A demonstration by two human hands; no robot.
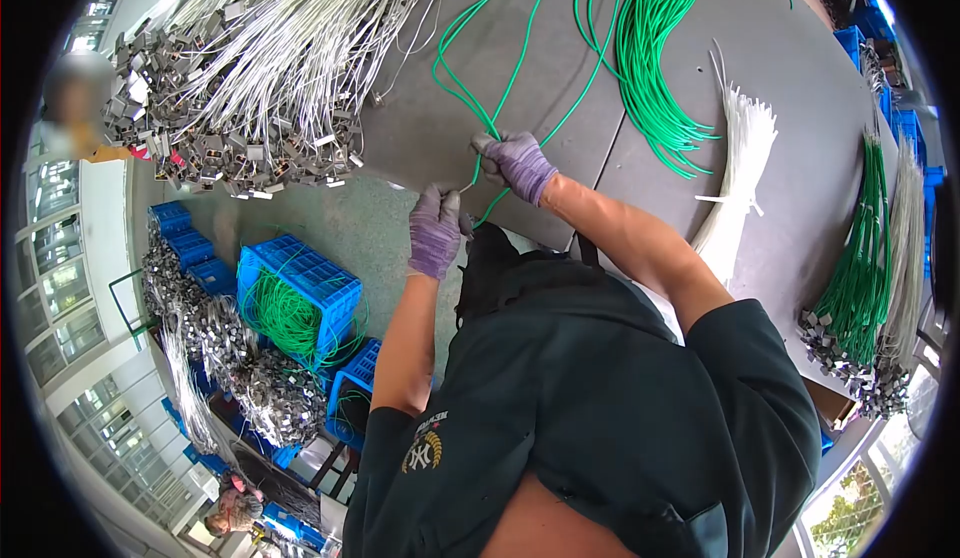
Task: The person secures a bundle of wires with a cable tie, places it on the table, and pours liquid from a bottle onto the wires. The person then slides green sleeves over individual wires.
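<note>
Both hands wear grey-and-purple gloves. My right hand is closed around green cable at the table's near edge. Loops of this cable run up across the table from its fingers. Just below and to the left, my left hand is closed in a pinch at a thin end beside the green cable; glove and fingers partly hide what it grips. A thick bundle of green cables lies on the table beyond my right hand. To its right is a white bundle with a tie around it.
A heap of white cables with metal connectors covers the table's left end. Blue crates, one holding coiled green cable, stand on the floor at left. More green cables with connectors hang at the right. Other people are at the left.
</note>
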